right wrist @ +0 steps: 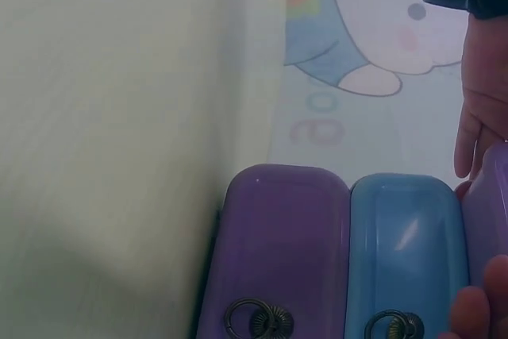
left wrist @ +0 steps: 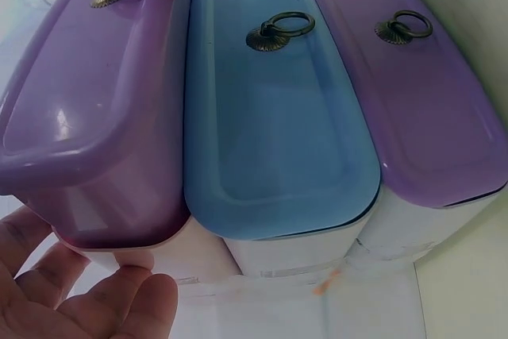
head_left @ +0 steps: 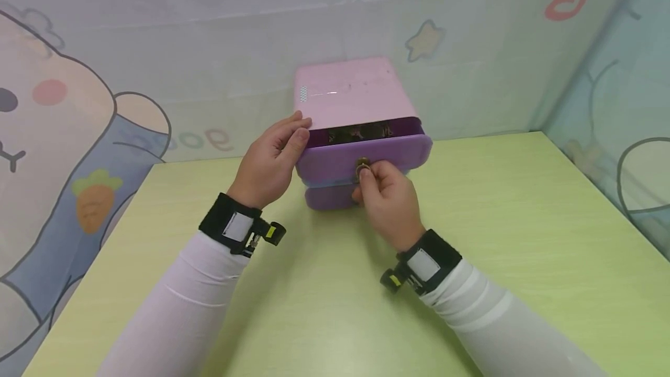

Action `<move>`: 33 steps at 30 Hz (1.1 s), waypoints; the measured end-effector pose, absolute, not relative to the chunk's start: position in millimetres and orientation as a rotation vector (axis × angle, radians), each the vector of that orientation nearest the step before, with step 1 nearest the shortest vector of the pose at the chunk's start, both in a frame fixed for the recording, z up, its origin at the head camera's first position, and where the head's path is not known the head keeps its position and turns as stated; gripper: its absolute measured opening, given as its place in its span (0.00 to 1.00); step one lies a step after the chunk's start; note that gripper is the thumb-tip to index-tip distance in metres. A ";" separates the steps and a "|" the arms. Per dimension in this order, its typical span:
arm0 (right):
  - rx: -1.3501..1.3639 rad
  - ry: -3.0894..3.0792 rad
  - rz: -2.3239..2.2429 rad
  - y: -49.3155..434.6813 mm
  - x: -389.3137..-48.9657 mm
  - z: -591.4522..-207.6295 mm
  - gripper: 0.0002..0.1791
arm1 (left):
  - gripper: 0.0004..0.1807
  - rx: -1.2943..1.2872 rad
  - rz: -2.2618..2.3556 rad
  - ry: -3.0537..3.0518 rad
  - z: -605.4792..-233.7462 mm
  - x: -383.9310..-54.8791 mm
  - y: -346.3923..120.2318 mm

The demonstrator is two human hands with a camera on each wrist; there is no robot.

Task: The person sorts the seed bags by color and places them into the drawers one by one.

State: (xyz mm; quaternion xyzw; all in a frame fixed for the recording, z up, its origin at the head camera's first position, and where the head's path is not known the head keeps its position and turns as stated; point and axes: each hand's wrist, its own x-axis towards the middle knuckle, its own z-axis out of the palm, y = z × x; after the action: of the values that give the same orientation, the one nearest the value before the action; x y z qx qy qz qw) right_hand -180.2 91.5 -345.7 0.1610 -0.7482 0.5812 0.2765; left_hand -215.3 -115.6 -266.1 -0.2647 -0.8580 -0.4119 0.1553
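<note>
A small cabinet with a pink top (head_left: pixel 350 89) stands on the table, its purple top drawer (head_left: pixel 330 162) pulled partly out. Inside the drawer, a dark, shiny patterned item (head_left: pixel 361 132) shows behind the front. My right hand (head_left: pixel 392 205) pinches the brass ring pull (head_left: pixel 363 169) on that drawer between thumb and fingers. Against the cabinet's left side, at the front corner, rests my left hand (head_left: pixel 269 162), its fingers extended. Below, the blue middle drawer (left wrist: pixel 286 117) and the purple bottom drawer (left wrist: pixel 429 109) are closed, each with its own ring pull.
The light yellow-green table (head_left: pixel 314 307) spreads around the cabinet. Behind it hangs a cloth backdrop (head_left: pixel 235 63) with cartoon prints. Each wrist carries a black strap (head_left: pixel 230 226) with a small camera.
</note>
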 end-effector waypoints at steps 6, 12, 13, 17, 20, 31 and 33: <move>0.417 -2.042 1.537 91.2 -186.5 -342.5 0.11 | 0.27 -0.772 -1.204 -2.461 -265.8 -214.1 -115.7; 0.377 -2.079 1.505 90.2 -192.0 -338.2 0.11 | 0.27 -0.776 -1.223 -2.461 -264.9 -211.7 -115.1; 0.371 -2.083 1.506 89.8 -193.2 -337.2 0.11 | 0.27 -0.778 -1.222 -2.457 -264.8 -211.5 -115.1; 0.349 -2.100 1.511 88.8 -198.5 -334.4 0.12 | 0.27 -0.775 -1.227 -2.448 -264.9 -211.6 -114.8; 0.335 -2.109 1.517 88.6 -202.3 -333.4 0.12 | 0.27 -0.770 -1.237 -2.446 -265.5 -211.6 -114.1; 0.320 -2.109 1.540 87.1 -207.8 -331.1 0.12 | 0.27 -0.750 -1.239 -2.453 -263.8 -210.9 -113.6; 0.325 -2.097 1.542 86.3 -207.4 -330.5 0.12 | 0.27 -0.745 -1.243 -2.451 -263.6 -210.4 -113.6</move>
State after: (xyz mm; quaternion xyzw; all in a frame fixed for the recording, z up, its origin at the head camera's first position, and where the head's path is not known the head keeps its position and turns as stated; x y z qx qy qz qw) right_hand -207.4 86.3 -330.5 0.1197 -0.7728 0.5682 0.2563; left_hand -210.4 -113.6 -263.6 -0.2589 -0.8515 -0.4317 0.1464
